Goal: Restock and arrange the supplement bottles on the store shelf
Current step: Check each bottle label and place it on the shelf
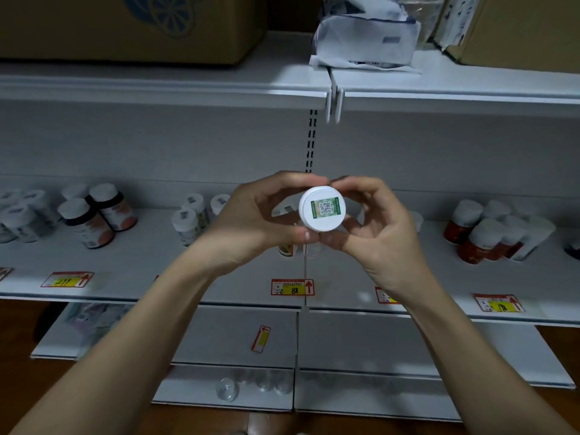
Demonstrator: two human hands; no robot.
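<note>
Both hands hold one supplement bottle [322,208] above the middle shelf [150,262], white cap toward the camera (a green code sticker on top). Left hand [251,221] and right hand [376,227] curl their fingers round its sides. Dark-labelled bottles [94,215] stand far left, red-labelled bottles [489,233] right.

The scene is dim and bluish, with the brightest patch falling on the upper shelf [301,76] near its middle join and on the white cap [322,208], which stays sharp (its printed code is almost legible). Deep shadow fills the top corners and the floor. Bottles at the far left [18,215] and right [489,233] smear into blur, and the wide lens bows the shelf edges.
</note>
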